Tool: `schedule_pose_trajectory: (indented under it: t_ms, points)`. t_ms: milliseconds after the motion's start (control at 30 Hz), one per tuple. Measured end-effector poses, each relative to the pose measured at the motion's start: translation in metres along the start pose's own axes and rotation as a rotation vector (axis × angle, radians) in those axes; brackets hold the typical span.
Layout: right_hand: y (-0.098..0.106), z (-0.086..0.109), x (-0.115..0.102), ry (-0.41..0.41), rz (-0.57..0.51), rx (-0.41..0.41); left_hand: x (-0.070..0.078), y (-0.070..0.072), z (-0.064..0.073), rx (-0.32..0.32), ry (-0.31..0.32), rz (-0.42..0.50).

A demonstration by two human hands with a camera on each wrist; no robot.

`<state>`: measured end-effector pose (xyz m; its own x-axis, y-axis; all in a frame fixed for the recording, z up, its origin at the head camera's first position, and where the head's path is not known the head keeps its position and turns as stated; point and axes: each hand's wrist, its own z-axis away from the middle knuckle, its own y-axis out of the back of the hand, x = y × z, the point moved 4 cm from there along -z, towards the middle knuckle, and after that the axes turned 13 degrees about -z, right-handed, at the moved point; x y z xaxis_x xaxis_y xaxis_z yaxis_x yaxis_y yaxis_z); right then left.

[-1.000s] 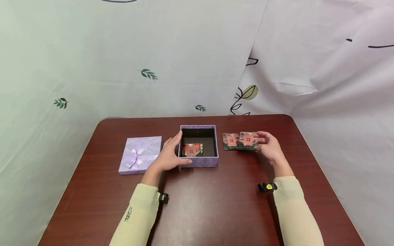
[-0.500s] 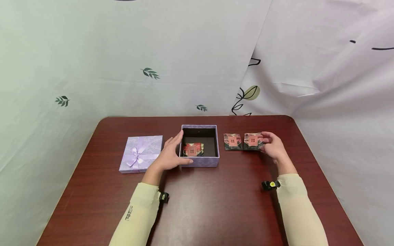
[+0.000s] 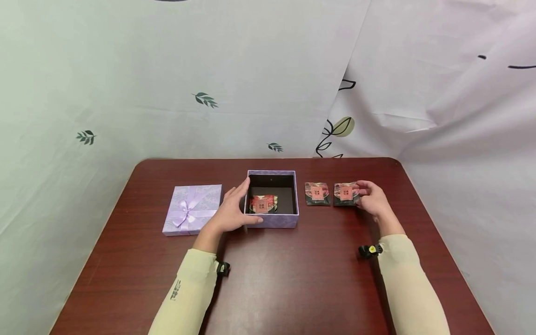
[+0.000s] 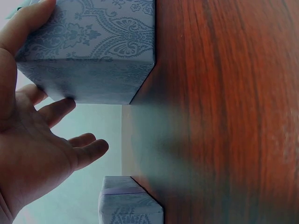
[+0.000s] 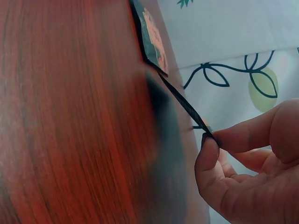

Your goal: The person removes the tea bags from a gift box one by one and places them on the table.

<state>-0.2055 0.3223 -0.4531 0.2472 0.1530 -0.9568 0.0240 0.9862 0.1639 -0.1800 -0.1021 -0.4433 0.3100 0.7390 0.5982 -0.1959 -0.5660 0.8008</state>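
Observation:
An open lilac patterned gift box with a dark inside stands at the back middle of the table. My left hand holds its near left corner, thumb on the front wall and fingers against the left side. A red and dark packet lies in the box. Right of the box my right hand pinches the right edge of a second packet. In the right wrist view this packet is seen edge-on, tilted up from the table. Another similar packet lies flat just left of it.
The lilac box lid with a ribbon bow lies left of the box, near my left forearm. All stand on a dark red wooden table. A pale patterned curtain hangs behind the table's far edge.
My right hand has moved slightly right with its packet, which first overlapped the neighbouring packet and is now apart from it in the head view. My left hand stays on the box.

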Motion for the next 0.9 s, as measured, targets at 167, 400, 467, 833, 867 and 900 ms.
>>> schedule_pose_trajectory:
  t_ms: [167, 400, 467, 833, 867, 900]
  points:
    - [0.001, -0.003, 0.002, -0.009, 0.017, -0.009, 0.000, 0.000, -0.001, 0.005, -0.007, -0.004]
    - [0.002, -0.007, 0.005, -0.003, 0.061, -0.020, -0.001, -0.001, -0.001, -0.001, -0.010, -0.018]
    - [0.002, -0.009, 0.006, -0.002, 0.087, -0.013, -0.001, -0.001, -0.001, -0.001, -0.007, -0.016]
    - [0.005, -0.013, 0.011, -0.002, 0.262, 0.046, -0.001, -0.001, 0.000, 0.002, -0.012, -0.003]
    - [0.006, -0.014, 0.011, -0.001, 0.273, 0.049, -0.001, -0.001, 0.000, 0.003, -0.013, -0.002]
    - [0.006, -0.014, 0.012, -0.001, 0.286, 0.055, -0.001, -0.001, 0.000, 0.003, -0.015, -0.003]
